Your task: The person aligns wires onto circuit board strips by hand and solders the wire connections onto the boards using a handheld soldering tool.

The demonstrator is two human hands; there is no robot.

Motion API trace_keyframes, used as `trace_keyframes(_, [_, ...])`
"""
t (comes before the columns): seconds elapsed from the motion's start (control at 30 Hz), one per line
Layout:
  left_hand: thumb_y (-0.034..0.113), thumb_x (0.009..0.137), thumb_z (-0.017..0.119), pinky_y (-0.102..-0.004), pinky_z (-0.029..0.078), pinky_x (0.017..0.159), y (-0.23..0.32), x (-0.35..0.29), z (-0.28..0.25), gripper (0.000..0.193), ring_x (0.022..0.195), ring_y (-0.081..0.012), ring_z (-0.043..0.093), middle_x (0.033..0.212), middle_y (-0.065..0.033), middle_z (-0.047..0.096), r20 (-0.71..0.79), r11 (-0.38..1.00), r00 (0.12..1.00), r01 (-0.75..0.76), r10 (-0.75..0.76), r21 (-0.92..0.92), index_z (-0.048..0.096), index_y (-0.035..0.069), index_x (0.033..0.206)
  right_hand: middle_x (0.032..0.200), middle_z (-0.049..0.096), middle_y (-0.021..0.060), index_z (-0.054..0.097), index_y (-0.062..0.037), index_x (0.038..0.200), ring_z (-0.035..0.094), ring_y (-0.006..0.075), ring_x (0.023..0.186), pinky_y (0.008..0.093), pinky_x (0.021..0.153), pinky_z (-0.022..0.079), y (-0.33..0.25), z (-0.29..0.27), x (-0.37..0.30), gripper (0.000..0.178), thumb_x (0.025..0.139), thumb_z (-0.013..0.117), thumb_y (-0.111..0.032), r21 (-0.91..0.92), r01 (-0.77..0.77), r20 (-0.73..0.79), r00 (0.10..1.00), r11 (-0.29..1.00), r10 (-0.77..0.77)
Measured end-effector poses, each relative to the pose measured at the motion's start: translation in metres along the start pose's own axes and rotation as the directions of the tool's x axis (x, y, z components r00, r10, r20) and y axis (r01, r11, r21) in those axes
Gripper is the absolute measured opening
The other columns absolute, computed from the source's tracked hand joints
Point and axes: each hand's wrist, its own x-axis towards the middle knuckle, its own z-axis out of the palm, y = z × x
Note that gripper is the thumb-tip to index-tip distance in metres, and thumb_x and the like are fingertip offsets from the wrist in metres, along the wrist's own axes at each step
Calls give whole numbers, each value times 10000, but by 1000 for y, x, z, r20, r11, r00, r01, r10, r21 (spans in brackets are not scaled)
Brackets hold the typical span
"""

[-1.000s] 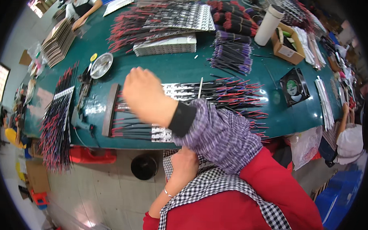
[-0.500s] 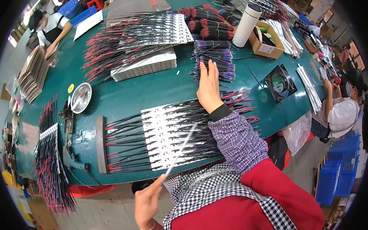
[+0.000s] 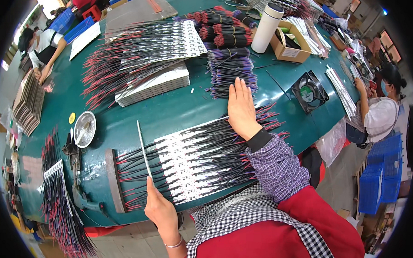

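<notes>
A thin pale stick (image 3: 143, 147) is pinched in my left hand (image 3: 161, 213), its far end slanting up and left over the wires. Beneath it lies a white strip board panel (image 3: 178, 162), with rows of black wires (image 3: 215, 149) running out both sides, many ending in red tips. My right hand (image 3: 242, 110) has its fingers stretched out and rests on the wires at the panel's far right side. Just beyond its fingertips are bundles of black wires with purple ends (image 3: 231, 73). A dark bar (image 3: 115, 180) stands at the left ends of the wires.
A wired board stack (image 3: 158, 84) lies farther back. At left are a metal bowl (image 3: 84, 129), a teal soldering gun (image 3: 88, 202) and another wired panel (image 3: 55, 169). Toward the right are a white flask (image 3: 267, 29), a carton (image 3: 291, 43) and a black fan (image 3: 310, 91). Two co-workers sit nearby.
My left hand has moved left with the stick, which now tilts left over the wires instead of right across the panel. My right hand stays flat on the wires, slightly shifted.
</notes>
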Motion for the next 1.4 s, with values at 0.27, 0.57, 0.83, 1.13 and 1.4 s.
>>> trace_keyframes(0.27, [68, 1003, 590, -472, 521, 722, 33, 13, -41, 465, 883, -395, 690, 1052, -229, 714, 295, 957, 933, 127, -204, 260, 553, 54, 1466, 1554, 433, 300, 505, 120, 1416, 382, 419, 1490, 534, 1243, 275, 6, -8, 0, 521, 930, 557, -62, -130, 157, 9, 988, 979, -157])
trace_keyframes(0.57, [117, 928, 707, -515, 428, 1098, 116, 17, 26, 600, 1314, -480, 503, 1393, -311, 524, 280, 858, 822, -414, 496, -305, 504, 12, 1482, 1503, 508, 245, 508, 84, 1429, 456, 379, 1442, 485, 1213, 348, 31, 19, 35, 531, 924, 568, -69, -173, 133, -126, 980, 976, -156])
trace_keyframes(0.83, [244, 910, 723, -617, 298, 1190, 152, -12, 98, 689, 1364, -470, 454, 1389, -285, 520, 316, 718, 646, -606, 695, -341, 474, -100, 1454, 1535, 454, 224, 523, 16, 1441, 392, 373, 1476, 508, 1214, 333, 28, 9, 55, 526, 922, 568, -55, -64, 109, -217, 969, 992, -120])
trace_keyframes(1.13, [233, 912, 706, -625, 286, 1187, 155, -12, 101, 650, 1341, -445, 478, 1347, -245, 557, 359, 734, 641, -598, 679, -322, 498, -99, 1430, 1529, 481, 160, 413, -27, 1542, 371, 368, 1490, 521, 1258, 252, 49, 3, 93, 911, 715, 793, 28, -72, 336, 22, 942, 939, -336])
trace_keyframes(1.4, [161, 875, 745, -607, 317, 1173, 150, -14, 99, 632, 1334, -457, 479, 1330, -251, 560, 256, 703, 669, -573, 698, -421, 524, -79, 1417, 965, 565, 94, 647, -38, 968, 595, 286, 999, 455, 1124, 440, 48, 1, 80, 163, 819, 638, 28, 43, 348, -197, 922, 937, -333])
